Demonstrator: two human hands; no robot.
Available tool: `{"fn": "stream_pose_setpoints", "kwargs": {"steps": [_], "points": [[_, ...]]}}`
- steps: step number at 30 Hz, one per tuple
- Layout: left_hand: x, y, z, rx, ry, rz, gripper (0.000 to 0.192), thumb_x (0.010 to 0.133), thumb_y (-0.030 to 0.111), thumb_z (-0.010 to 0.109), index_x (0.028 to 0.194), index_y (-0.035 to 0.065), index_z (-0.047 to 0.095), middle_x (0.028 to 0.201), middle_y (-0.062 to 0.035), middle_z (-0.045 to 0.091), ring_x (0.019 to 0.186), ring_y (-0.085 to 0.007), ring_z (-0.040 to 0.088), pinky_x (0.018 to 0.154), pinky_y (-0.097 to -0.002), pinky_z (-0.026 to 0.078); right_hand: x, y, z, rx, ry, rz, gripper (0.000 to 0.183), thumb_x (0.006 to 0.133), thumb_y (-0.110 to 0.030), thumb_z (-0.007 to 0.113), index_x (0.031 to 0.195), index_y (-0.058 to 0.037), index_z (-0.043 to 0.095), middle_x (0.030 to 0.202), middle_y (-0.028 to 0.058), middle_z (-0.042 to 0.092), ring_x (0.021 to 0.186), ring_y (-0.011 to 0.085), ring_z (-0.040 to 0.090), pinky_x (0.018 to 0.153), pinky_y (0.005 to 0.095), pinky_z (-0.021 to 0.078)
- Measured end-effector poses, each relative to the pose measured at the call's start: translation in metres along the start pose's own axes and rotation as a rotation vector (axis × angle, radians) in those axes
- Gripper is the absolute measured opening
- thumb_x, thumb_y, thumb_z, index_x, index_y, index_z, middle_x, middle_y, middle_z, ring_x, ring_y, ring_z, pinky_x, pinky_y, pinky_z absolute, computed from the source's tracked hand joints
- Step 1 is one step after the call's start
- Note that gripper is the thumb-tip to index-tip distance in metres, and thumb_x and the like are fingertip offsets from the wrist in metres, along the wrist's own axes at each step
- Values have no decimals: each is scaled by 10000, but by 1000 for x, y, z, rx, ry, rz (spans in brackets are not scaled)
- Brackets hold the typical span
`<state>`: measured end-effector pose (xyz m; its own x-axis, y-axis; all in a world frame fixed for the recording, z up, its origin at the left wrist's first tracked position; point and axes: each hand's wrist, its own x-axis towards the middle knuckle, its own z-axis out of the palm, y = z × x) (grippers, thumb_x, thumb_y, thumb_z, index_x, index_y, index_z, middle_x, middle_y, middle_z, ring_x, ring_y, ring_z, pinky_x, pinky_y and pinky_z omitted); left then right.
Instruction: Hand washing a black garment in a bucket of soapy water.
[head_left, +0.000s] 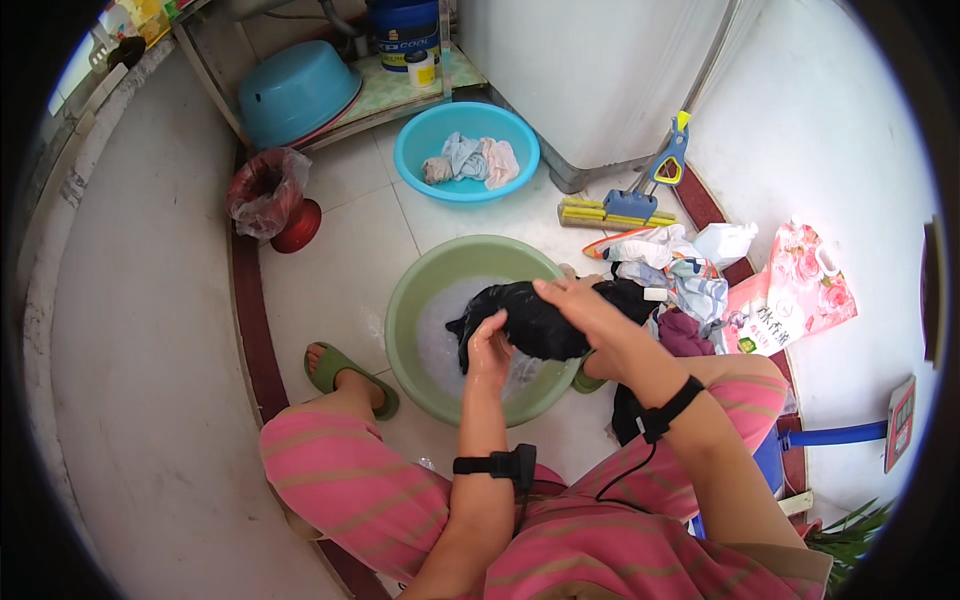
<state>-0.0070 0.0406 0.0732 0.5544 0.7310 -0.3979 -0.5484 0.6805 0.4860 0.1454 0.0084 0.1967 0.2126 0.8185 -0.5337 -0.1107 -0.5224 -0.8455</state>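
A green plastic basin (405, 322) with cloudy, sudsy water (439, 341) stands on the floor between my feet. Above it a wet black cloth (536, 322) is bunched between my two hands. My left hand (491, 349), the one at the left of the view, presses on the cloth's lower left part with the fingers curled. My right hand (574, 300) lies over its upper right part, the thumb and fingers on the fabric. Some of the dark fabric reaches past the basin's right rim, where my right forearm partly hides it. Each forearm wears a black strap with a small device.
A blue basin (409, 169) with light cloths stands ahead, near a sponge mop (619, 210). To the right lie piled clothes (682, 285) and a pink floral detergent bag (810, 277). A red bin (262, 195) stands left, below a shelf (382, 97). Walls flank both sides.
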Motion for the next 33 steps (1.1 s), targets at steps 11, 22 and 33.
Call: {"fn": "stream_pose_setpoints", "kwargs": {"steps": [11, 22, 33], "points": [[8, -6, 31, -337, 36, 22, 259, 858, 286, 558, 953, 69, 662, 875, -84, 660, 846, -252, 645, 734, -379, 512, -31, -31, 9, -495, -320, -403, 541, 810, -407, 681, 1229, -81, 576, 1088, 182, 628, 995, 262, 600, 859, 335, 461], [-36, 55, 140, 1742, -81, 804, 224, 695, 131, 673, 909, 87, 625, 785, -70, 601, 795, -264, 600, 683, -354, 461, 112, 65, -127, -1256, 519, -187, 205, 819, -184, 615, 999, -91, 649, 958, 139, 650, 854, 255, 651, 714, 385, 524], [-9, 36, 108, 1521, -86, 827, 163, 700, 152, 658, 834, 79, 602, 810, -96, 560, 801, -263, 553, 704, -340, 464, 107, 194, -137, -1499, 227, 147, 487, 752, -199, 641, 1225, -250, 537, 1235, 160, 450, 1138, 349, 470, 889, 485, 420]]}}
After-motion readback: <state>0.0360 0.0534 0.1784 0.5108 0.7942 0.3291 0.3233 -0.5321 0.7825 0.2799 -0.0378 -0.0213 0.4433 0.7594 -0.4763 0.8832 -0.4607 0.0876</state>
